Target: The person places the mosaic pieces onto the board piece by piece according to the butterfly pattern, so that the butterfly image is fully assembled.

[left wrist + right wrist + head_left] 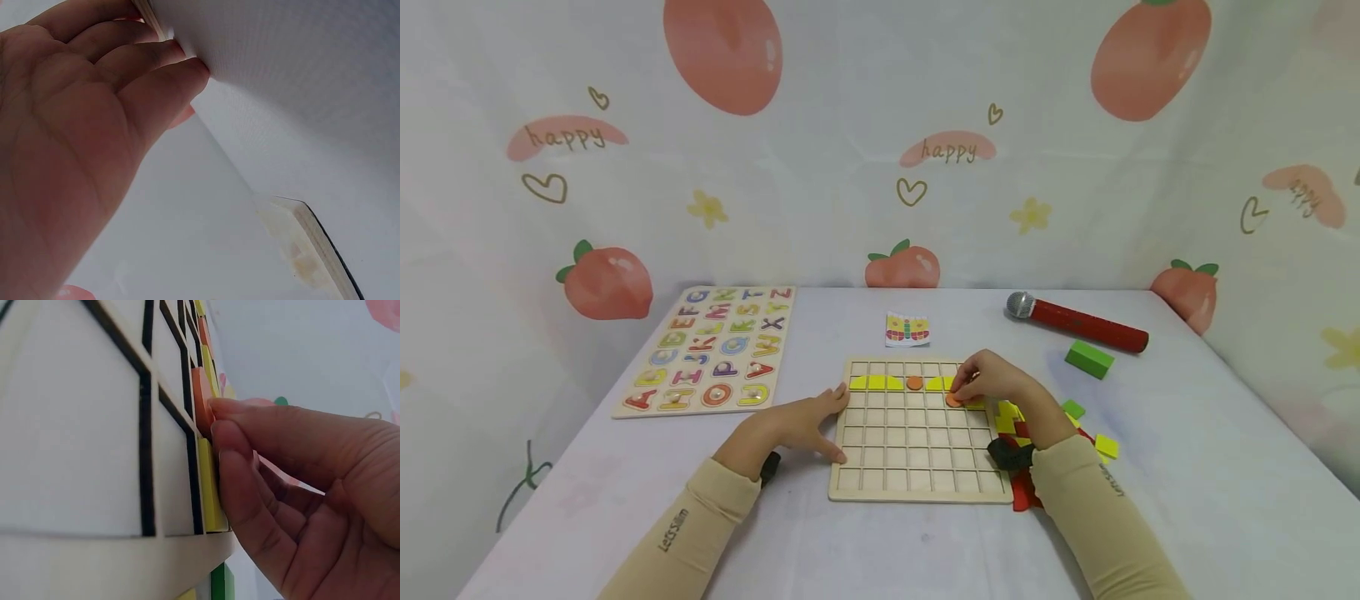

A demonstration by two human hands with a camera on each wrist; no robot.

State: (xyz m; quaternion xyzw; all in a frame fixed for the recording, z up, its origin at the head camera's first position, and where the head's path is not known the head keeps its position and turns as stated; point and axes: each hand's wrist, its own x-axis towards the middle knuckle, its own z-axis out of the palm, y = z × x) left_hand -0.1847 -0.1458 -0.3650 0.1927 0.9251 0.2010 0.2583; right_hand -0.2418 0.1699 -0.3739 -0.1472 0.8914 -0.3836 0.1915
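Note:
A wooden grid board (883, 479) lies in the middle of the table. Along its top row are several yellow pieces (877, 382) and an orange disc (914, 383). My right hand (992, 379) pinches another orange disc (201, 403) between thumb and fingertips, close over the right part of that row. A yellow piece (211, 487) sits just beside those fingers in the right wrist view. At the board's left edge my left hand (805, 422) is spread, with thumb and fingertips touching the rim. Its palm shows in the left wrist view.
Loose yellow, red and green pieces (1106, 446) lie right of the board, partly behind the right wrist. Farther back are a green block (1089, 358), a red microphone (1078, 321) and a small picture card (907, 330). An alphabet board (707, 350) lies at left.

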